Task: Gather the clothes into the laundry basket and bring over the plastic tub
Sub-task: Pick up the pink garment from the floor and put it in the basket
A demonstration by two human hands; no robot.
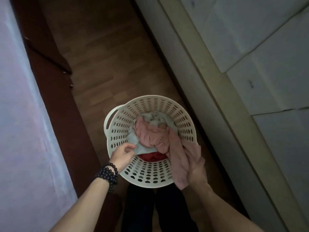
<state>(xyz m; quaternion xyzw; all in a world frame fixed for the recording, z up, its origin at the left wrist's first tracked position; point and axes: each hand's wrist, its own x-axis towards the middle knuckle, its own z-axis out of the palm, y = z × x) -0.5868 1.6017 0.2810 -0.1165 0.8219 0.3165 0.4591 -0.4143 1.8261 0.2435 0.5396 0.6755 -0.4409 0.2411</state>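
Observation:
A round white perforated laundry basket (155, 104) stands on the wooden floor between my feet and the wall. Inside lie a pale green-grey garment (156, 119), a red garment (153, 156) at the bottom, and a pink garment (153, 134) on top. My left hand (122, 154), with dark bead bracelets on the wrist, pinches the edge of the pale garment at the basket's left rim. My right hand (196, 166) grips the pink garment's trailing end, which hangs over the right rim. No plastic tub is visible.
A bed with a pinkish-white sheet (21, 114) and dark red frame (50, 77) runs along the left. A pale cabinet or wall with an olive edge (217, 77) lines the right. Brown wooden floor (103, 56) stretches ahead in a narrow aisle. My dark trouser legs (150, 210) are below the basket.

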